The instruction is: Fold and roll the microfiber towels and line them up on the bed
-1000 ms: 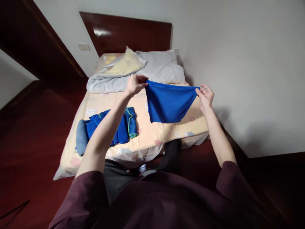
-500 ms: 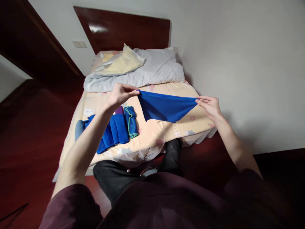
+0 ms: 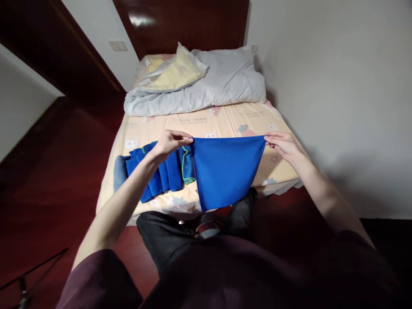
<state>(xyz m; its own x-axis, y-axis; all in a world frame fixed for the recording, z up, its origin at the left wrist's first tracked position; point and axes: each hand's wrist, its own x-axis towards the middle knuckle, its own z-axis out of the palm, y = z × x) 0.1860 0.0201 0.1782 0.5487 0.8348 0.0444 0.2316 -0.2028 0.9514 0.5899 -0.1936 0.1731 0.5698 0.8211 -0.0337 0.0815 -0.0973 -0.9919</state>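
Note:
A blue cloth (image 3: 228, 171) hangs flat between my two hands, its top edge pulled straight. My left hand (image 3: 174, 142) pinches the upper left corner, and my right hand (image 3: 280, 142) pinches the upper right one. Behind my left hand and forearm, several rolled or folded blue cloths (image 3: 174, 171) lie side by side on the bed (image 3: 154, 126). The one nearest the hanging cloth has green edging (image 3: 187, 165); a grey-blue roll (image 3: 120, 171) is at the far left of the row. My forearm hides part of the row.
A grey quilt (image 3: 234, 77) with a pale yellow piece (image 3: 180, 71) on it lies at the head of the bed, before a dark wooden headboard (image 3: 189, 21). A wall (image 3: 337, 86) stands to the right. A thin black stand (image 3: 35, 268) is at the lower left.
The blue cloth has swung down from a slant and now hangs full length, its top edge level. My left hand is lower. The view has tilted down, and more of the stand shows.

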